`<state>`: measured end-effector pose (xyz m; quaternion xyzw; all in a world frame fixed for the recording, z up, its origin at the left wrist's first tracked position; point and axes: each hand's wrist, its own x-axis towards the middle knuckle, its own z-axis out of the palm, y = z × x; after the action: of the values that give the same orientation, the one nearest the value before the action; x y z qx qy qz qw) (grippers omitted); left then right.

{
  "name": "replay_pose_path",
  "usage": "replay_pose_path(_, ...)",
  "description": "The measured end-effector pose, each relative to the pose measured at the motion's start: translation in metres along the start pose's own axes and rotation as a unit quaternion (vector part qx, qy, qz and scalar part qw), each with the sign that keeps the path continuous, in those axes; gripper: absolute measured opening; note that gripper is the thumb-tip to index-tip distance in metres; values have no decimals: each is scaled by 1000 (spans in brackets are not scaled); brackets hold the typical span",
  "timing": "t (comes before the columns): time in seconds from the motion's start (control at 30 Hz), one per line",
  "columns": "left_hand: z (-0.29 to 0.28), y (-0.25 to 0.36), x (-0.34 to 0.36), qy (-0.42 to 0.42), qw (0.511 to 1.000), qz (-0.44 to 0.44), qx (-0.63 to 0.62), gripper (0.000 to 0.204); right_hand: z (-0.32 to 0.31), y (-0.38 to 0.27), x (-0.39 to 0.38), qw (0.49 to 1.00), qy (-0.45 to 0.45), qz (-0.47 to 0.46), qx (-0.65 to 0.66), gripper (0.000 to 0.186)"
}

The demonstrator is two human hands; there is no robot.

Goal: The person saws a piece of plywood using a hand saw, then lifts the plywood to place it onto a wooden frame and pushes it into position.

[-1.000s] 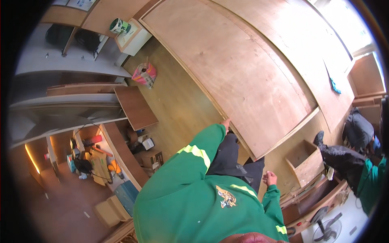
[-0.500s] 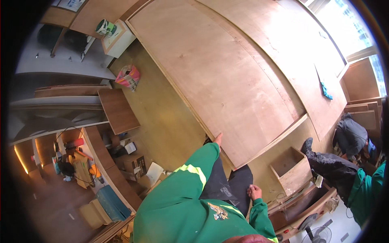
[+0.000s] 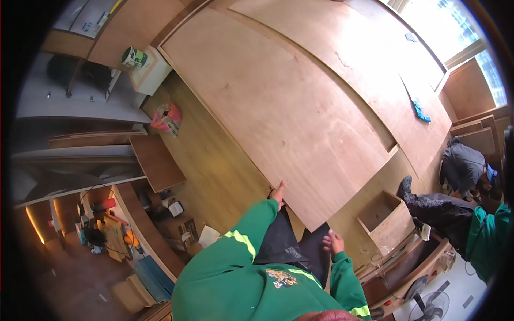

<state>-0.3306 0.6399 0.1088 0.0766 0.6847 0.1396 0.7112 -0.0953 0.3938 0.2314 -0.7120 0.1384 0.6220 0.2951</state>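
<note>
A large plywood sheet (image 3: 267, 107) lies before me over a wooden frame (image 3: 392, 151), whose end strip shows at the sheet's right corner. My left hand (image 3: 279, 195) grips the sheet's left edge close to the near corner, thumb side up; the fingers beneath are partly hidden. Just off that near corner is my right hand (image 3: 334, 242), fingers loosely apart and holding nothing. A second plywood sheet (image 3: 369, 69) lies beyond the first, with a handsaw's blue handle (image 3: 421, 112) resting on it.
At right, a co-worker's dark-trousered leg (image 3: 441, 214) stretches out beside an open wooden box (image 3: 383, 235); another person (image 3: 466, 166) bends down behind. A brown board (image 3: 158, 162), a pink bag (image 3: 166, 119) and a paint bucket (image 3: 134, 57) stand left. Tools (image 3: 110, 224) lie on shelving.
The near plywood sheet has slid toward me, now covering most of the frame's end strip. My right hand has risen slightly and its fingers have loosened. My left hand stays on the edge.
</note>
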Motion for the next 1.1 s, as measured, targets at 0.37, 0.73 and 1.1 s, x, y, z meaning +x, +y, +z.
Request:
replay_pose_path(0.37, -7, 82, -172, -163, 980, 117, 16, 67, 61, -112, -79, 940, -56, -256, 220, 37)
replay_pose_path(0.73, -74, 403, -67, -183, 910, 313, -203, 80, 44, -186, -154, 931, 48, -312, 184, 31)
replay_pose_path(1.1, -22, 363, -67, -89, 928, 326, -156, 72, -19, -162, -136, 823, 348, -444, 60, 34)
